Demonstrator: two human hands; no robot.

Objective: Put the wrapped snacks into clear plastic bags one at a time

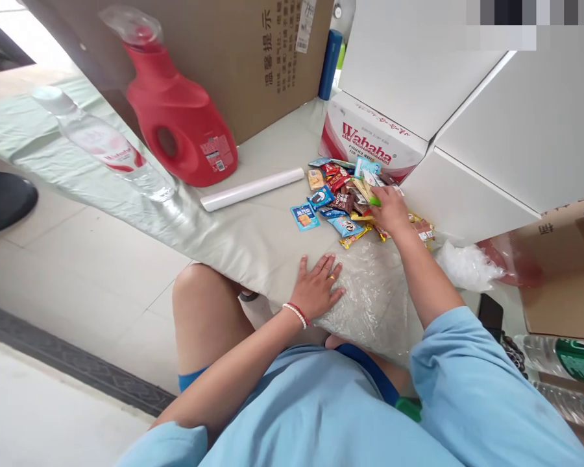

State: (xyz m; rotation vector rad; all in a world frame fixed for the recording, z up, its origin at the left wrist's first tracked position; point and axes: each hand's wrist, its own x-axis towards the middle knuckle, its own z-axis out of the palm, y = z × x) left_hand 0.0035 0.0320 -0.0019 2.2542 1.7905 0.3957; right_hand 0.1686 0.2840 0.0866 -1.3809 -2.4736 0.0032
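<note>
My left hand (316, 284) lies flat, fingers spread, on a clear plastic bag (370, 295) at the table's near edge. My right hand (388, 209) reaches into a pile of small snack packets (343, 198) and closes on a packet with a green end (374, 201). A blue packet (304, 216) lies at the pile's left edge.
A white roll (252, 189), a red detergent bottle (178, 117) and a clear water bottle (102, 146) stand left of the pile. A Wahaha carton (370, 139) and white boxes (491, 130) sit behind it. Crumpled plastic (467, 264) and cardboard (559, 272) lie right.
</note>
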